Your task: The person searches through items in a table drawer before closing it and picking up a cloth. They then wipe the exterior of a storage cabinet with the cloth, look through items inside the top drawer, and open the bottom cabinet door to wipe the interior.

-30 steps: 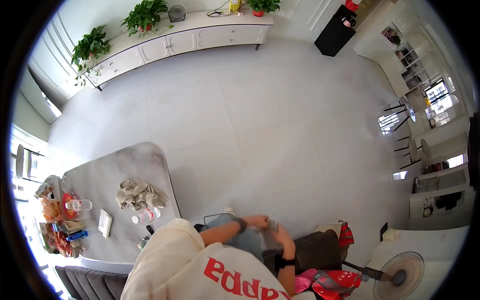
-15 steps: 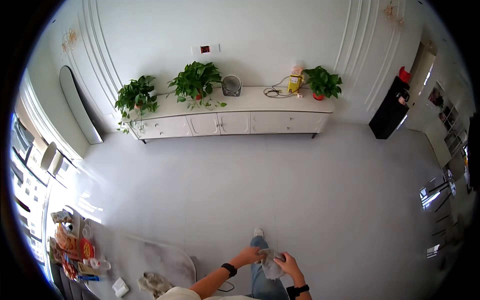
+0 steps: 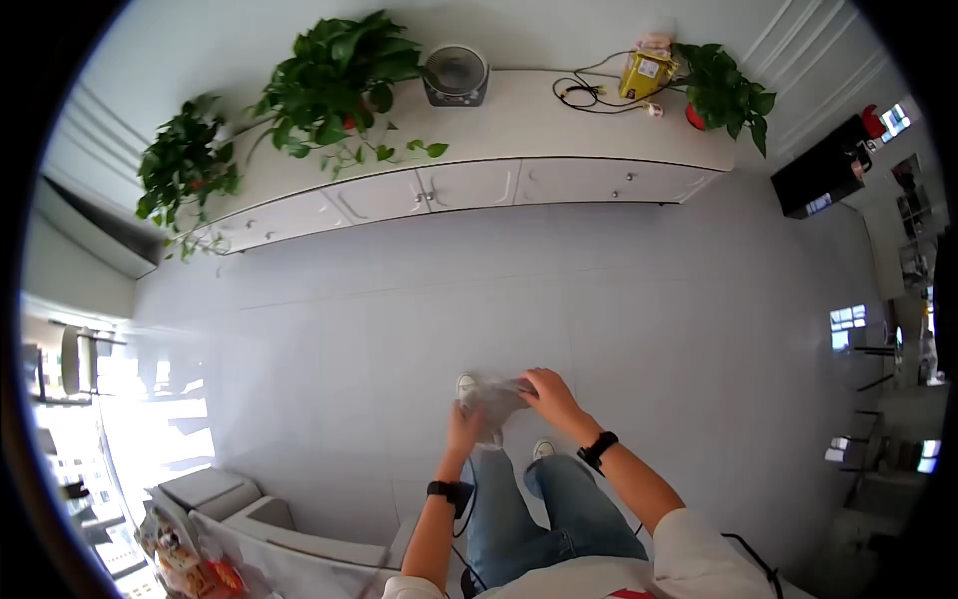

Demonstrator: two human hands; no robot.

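A thin, pale grey cloth [image 3: 499, 407] hangs between my two hands, above the floor and in front of my legs. My left hand [image 3: 464, 427] is closed on its left side, somewhat smeared by motion. Up at the cloth's right corner, my right hand [image 3: 549, 391] pinches the edge. The cloth is blurred and partly see-through in look, so its exact material is unclear. Both wrists wear black bands.
Ahead stands a long white cabinet [image 3: 469, 187] bearing potted plants [image 3: 344, 80], a small round-faced fan [image 3: 456, 78], a yellow packet [image 3: 644, 78] and a coiled cable [image 3: 589, 97]. A table [image 3: 289, 559] with snack packages [image 3: 185, 559] and a grey seat [image 3: 210, 489] are lower left.
My view has come closer to the cabinet, and the table has slid toward the lower left. Both hands have moved up in view, still holding the cloth, now spread between them.
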